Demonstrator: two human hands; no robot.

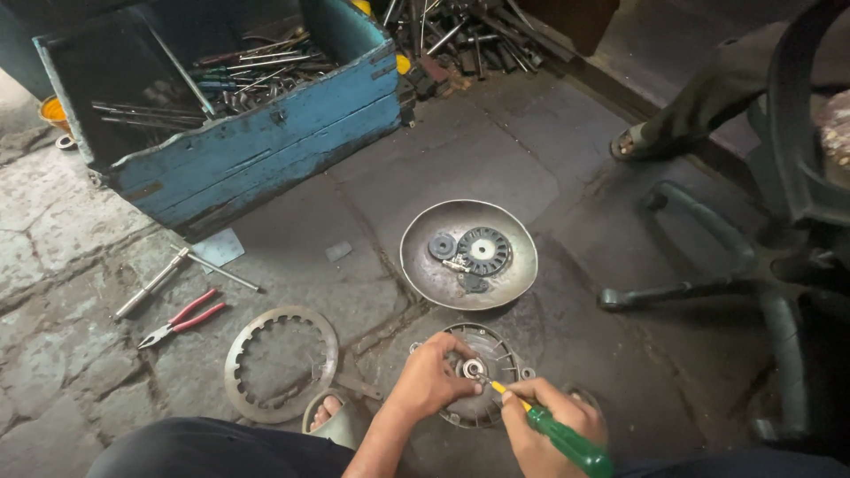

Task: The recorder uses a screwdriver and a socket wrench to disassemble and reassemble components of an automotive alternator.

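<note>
A round, dark metal clutch-like part (pixel 496 354) lies on the stone floor in front of me. My left hand (pixel 431 379) rests on its left side, fingers by the small shiny hub (pixel 473 367) at its centre. My right hand (pixel 553 427) grips a screwdriver (pixel 567 440) with a green handle and yellow collar; its tip points at the hub. Just beyond stands a shallow metal bowl (pixel 423 265) holding a toothed black disc (pixel 483 251) and smaller parts.
A toothed metal ring (pixel 281 361) lies at the left, with red-handled pliers (pixel 181 320) and a T-shaped wrench (pixel 159 279) further left. A blue wooden toolbox (pixel 257 146) full of tools stands behind. An office chair base (pixel 708 265) and another person's sandalled foot (pixel 633 142) are at the right.
</note>
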